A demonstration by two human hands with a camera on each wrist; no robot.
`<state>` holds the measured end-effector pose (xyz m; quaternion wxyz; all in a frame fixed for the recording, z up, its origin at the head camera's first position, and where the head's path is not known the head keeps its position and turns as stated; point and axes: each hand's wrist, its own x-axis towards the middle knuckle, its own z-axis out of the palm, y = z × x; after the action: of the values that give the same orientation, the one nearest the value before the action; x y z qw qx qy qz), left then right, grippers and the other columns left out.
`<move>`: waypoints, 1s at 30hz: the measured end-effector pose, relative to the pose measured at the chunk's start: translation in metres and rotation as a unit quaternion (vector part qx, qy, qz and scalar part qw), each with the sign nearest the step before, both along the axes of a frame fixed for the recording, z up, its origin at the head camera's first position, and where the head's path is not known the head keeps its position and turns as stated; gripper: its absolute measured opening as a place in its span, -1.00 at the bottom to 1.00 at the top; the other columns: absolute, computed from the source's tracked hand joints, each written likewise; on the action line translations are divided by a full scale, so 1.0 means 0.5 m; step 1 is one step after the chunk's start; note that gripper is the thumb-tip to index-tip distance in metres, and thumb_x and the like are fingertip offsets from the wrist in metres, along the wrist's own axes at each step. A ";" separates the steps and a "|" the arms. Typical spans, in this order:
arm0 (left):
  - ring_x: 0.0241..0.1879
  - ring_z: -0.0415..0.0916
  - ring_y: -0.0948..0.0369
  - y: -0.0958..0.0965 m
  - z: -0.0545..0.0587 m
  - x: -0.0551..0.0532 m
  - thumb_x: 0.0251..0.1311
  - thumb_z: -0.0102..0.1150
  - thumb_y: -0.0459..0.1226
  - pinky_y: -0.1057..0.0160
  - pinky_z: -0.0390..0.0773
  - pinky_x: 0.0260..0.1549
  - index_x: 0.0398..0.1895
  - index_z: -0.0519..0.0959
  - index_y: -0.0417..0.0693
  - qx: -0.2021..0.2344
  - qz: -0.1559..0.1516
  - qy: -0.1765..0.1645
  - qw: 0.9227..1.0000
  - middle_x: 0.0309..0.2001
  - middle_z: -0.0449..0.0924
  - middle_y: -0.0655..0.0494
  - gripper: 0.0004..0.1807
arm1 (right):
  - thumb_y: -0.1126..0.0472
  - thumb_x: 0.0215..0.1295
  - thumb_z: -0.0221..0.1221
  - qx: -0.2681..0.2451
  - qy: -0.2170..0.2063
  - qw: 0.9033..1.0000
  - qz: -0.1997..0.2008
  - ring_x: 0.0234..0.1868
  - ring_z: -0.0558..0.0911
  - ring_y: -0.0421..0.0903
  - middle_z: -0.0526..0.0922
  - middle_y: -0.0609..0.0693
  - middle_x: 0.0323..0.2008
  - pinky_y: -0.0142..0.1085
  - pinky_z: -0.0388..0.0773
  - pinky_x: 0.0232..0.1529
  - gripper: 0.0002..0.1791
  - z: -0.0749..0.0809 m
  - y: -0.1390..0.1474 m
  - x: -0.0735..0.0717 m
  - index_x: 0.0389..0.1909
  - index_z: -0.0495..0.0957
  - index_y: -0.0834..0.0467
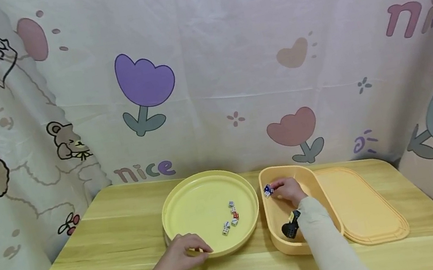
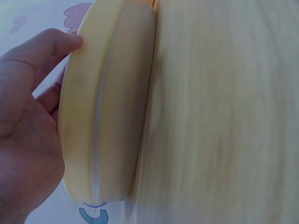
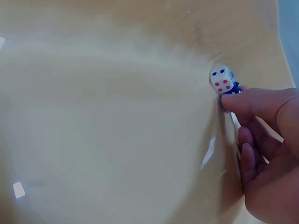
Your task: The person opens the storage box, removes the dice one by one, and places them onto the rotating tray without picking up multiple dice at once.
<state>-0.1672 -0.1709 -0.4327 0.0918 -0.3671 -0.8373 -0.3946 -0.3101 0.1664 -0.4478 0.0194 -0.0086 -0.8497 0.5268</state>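
My left hand (image 1: pixel 183 255) pinches the front rim of a round yellow tray (image 1: pixel 183 191); in the left wrist view the thumb lies against the rim and other fingers sit behind it. Inside the tray are several white dice (image 1: pixel 225 231) and a red die (image 1: pixel 236 216). At the back left corner of an orange plastic box (image 1: pixel 285 249), my right hand (image 1: pixel 289 190) reaches inside. Its thumb and fingers pinch a blue die (image 3: pixel 230 93), partly hidden by the thumb, with a white die (image 3: pixel 222 79) right against it.
An orange lid (image 1: pixel 364 205) lies flat on the wooden table (image 1: pixel 100 242), right of the box. A black device (image 1: pixel 290 229) shows beside the right sleeve, over the box. Behind the table hangs a printed curtain (image 1: pixel 205 69).
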 end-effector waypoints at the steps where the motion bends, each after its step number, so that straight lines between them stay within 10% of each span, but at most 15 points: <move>1: -0.33 0.45 0.38 0.001 0.000 0.001 0.06 0.24 -0.28 0.22 0.16 -0.26 -0.37 0.64 0.15 0.000 0.000 0.000 1.000 -0.36 0.57 0.41 -0.91 | 0.52 -0.20 0.26 -0.009 -0.003 1.000 0.001 -0.34 0.49 -0.11 0.62 0.15 -0.32 -0.38 0.37 -0.35 -0.72 0.000 0.000 -0.001 -0.34 0.59 0.44; 12: -0.33 0.43 0.40 0.003 -0.006 -0.002 0.04 0.24 -0.27 0.22 0.16 -0.26 -0.39 0.64 0.16 -0.004 0.005 -0.003 1.000 -0.36 0.56 0.43 -0.90 | 0.47 -0.01 0.20 -0.065 -0.018 0.997 0.047 -0.45 0.52 -0.12 0.62 0.07 -0.39 -0.20 0.49 -0.32 -0.70 0.045 0.032 0.001 -0.19 0.51 0.48; 30: -0.33 0.44 0.37 -0.001 -0.007 0.000 0.05 0.24 -0.27 0.24 0.17 -0.28 -0.38 0.63 0.16 0.002 0.000 -0.005 1.000 -0.35 0.55 0.46 -0.90 | 0.29 0.10 0.22 -0.067 0.044 0.996 0.046 -0.29 0.42 -0.11 0.49 0.03 -0.32 -0.16 0.40 -0.17 -0.71 0.176 0.002 0.082 -0.15 0.53 0.33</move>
<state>-0.1671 -0.1712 -0.4362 0.0879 -0.3647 -0.8372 -0.3981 -0.2691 0.1673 -0.3598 0.0320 0.0519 -0.8101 0.5832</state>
